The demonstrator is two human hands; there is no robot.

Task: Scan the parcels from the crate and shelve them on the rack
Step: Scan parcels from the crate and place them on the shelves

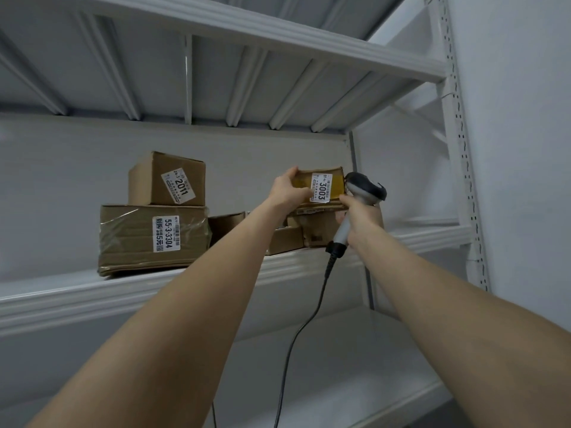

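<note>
A small brown parcel (335, 183) with a white label reading 3003 sits on top of other boxes on the white rack shelf (185, 279). My left hand (289, 188) grips its left end, fingers curled over the top edge. My right hand (361, 214) holds a grey and black barcode scanner (364, 189) by its handle, and its fingertips touch the parcel's lower right corner. The scanner's black cable (296, 332) hangs down between my arms.
Left on the same shelf, a box labelled 2011 (167, 179) stands on a larger taped box labelled 55-3-3304 (153, 239). Low cardboard boxes (290, 236) lie under the held parcel. Another shelf (386, 396) runs below, one above, and a perforated upright (463, 156) at right.
</note>
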